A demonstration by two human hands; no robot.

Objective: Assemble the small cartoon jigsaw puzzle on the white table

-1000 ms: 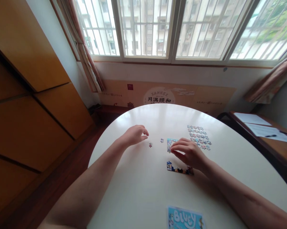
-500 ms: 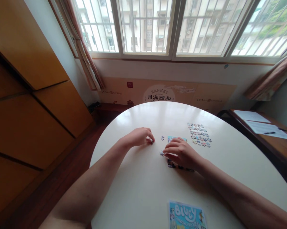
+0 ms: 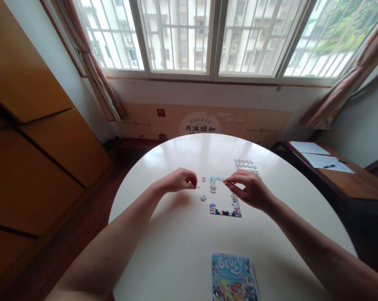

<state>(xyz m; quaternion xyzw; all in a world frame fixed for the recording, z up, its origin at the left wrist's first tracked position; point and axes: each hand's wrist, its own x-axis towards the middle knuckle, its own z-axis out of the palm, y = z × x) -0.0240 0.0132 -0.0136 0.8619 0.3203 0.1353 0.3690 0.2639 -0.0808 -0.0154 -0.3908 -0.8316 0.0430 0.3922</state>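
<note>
My left hand (image 3: 183, 180) is closed in a pinch on a small puzzle piece (image 3: 198, 187), seen nearly edge-on just above the table. My right hand (image 3: 249, 187) hovers over the upper right of a partly joined jigsaw border (image 3: 225, 212), thumb and forefinger brought together; whatever may be between the tips is too small to make out. The border has a hollow middle and a gap in its left side. Two loose puzzle pieces, an upper one (image 3: 204, 179) and a lower one (image 3: 203, 198), lie between my left hand and the border.
Rows of loose puzzle pieces (image 3: 245, 164) lie behind my right hand, partly hidden by it. A blue "Bluey" picture sheet (image 3: 234, 276) is at the near side of the round white table (image 3: 170, 251). Papers (image 3: 327, 162) and pens rest on a wooden desk at the right.
My right hand has risen from the lower loose piece to the border's upper right, uncovering much of the border. My left hand has lifted its piece slightly. The view has shifted right.
</note>
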